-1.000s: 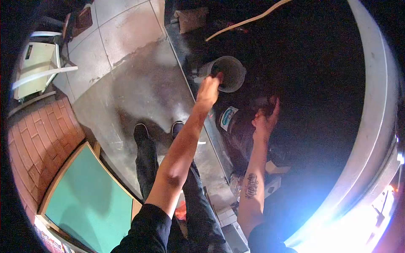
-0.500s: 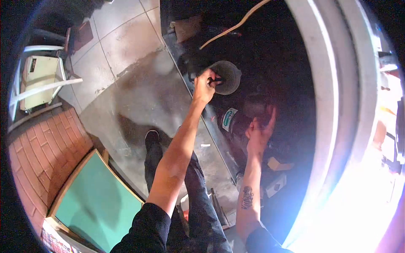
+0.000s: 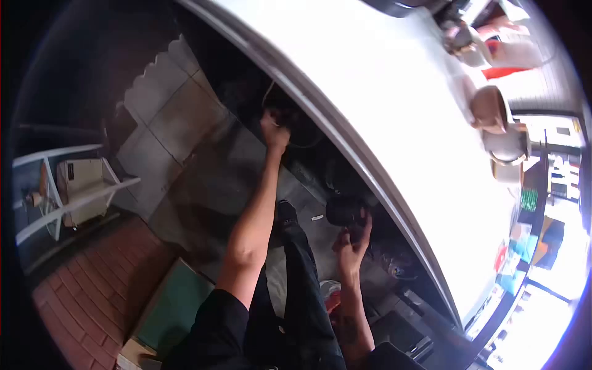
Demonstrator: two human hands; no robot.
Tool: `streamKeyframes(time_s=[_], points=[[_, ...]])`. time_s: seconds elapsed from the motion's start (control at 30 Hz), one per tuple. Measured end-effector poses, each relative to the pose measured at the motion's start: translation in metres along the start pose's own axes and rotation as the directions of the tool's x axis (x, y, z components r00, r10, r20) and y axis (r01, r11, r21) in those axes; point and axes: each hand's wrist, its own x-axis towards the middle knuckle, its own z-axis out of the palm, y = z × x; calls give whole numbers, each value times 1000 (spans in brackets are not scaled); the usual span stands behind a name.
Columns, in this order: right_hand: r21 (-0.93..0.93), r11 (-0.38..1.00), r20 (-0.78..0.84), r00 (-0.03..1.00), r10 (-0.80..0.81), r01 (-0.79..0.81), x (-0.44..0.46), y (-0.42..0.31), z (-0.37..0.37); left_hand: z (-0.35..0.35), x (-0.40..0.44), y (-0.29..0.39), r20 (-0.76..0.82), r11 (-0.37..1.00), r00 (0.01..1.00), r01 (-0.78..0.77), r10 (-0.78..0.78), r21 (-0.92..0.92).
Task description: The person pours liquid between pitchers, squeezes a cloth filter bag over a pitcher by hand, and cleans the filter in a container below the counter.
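My left hand (image 3: pixel 275 132) reaches into the shade beneath the counter, its fingers curled around something dark that I cannot make out. Beside those fingers the faint round rim of a bucket-like container (image 3: pixel 306 146) shows, mostly lost in the dark. My right hand (image 3: pixel 353 245) is lower and to the right, thumb and fingers gripping the near end of a dark cylindrical container (image 3: pixel 343 209). That container lies tilted just under the counter's edge.
A bright white counter (image 3: pixel 370 80) with a metal edge overhangs on the right, with cups (image 3: pixel 490 108) along its far side. At left are a white metal frame (image 3: pixel 80 200), a brick surface (image 3: pixel 98 290) and a green board (image 3: pixel 169 305). Grey floor (image 3: pixel 216 179) lies between.
My view has swung so that the counter top covers much of the right side. The dark cylindrical container now stands out clearly in my right hand; the grey bucket by my left hand has become shadowed.
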Motion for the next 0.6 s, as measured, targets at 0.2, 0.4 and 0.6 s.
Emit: streamKeyframes(time_s=[0.2, 0.4, 0.6], points=[[-9, 1000, -80, 997, -24, 23, -75, -51, -25, 15, 12, -28, 64, 917, 975, -178, 214, -357], [92, 960, -200, 940, 276, -263, -154, -124, -81, 25, -3, -27, 142, 935, 975, -116, 172, -335], [87, 991, -314, 941, 128, -106, -219, -199, -161, 20, -29, -11, 201, 971, 971, -80, 127, -223]])
